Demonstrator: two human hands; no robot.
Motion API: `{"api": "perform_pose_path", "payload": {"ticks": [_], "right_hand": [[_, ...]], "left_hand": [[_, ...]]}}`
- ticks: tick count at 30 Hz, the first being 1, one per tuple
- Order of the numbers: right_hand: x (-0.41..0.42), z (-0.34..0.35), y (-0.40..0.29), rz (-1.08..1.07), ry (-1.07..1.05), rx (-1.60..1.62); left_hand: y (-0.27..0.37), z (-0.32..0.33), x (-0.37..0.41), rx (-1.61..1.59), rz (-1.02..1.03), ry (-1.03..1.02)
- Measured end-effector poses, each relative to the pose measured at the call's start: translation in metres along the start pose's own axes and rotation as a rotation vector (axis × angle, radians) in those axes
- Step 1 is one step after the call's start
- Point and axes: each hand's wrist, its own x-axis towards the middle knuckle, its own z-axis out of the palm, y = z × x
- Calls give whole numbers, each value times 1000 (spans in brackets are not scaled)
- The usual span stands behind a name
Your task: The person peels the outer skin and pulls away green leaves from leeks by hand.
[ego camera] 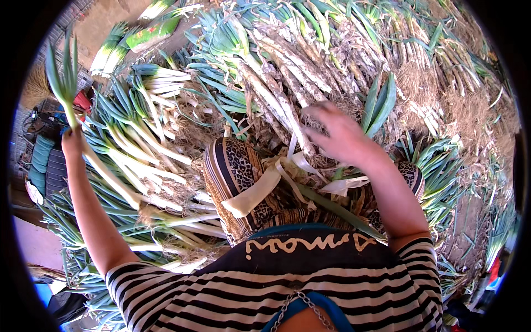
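Note:
My left hand (73, 142) is closed around the stalk of a peeled leek-like green onion (110, 176), leaves up and white root end pointing down to the right. It lies over a pile of cleaned green onions (141, 153) on the left. My right hand (336, 133), slightly blurred, has its fingers spread beside the root end of a soil-covered green onion (286, 112); whether it touches the stalk I cannot tell. Strips of peeled skin (257, 191) and a long green leaf (336, 207) lie across my lap.
Unpeeled green onions with dry roots (415, 83) spread across the back and right. Bundled green onions (110, 54) and a green printed bag (153, 33) lie at the back left. Rolled teal cloth (41, 162) is at the far left, and more leaves (439, 166) are by my right knee.

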Motion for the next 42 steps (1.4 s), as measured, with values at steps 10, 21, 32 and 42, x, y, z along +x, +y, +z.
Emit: {"api": "perform_pose_path", "payload": {"ticks": [10, 21, 32, 42], "right_hand": [[82, 7, 60, 282, 367, -171], [113, -29, 47, 253, 12, -353], [-72, -46, 88, 328, 131, 558], [-240, 25, 100, 226, 116, 1895]], "left_hand": [[148, 120, -126, -207, 370, -427], [269, 199, -229, -619, 433, -1071], [291, 238, -277, -1206, -356, -1483], [363, 249, -331, -1715, -225, -1636]]}}
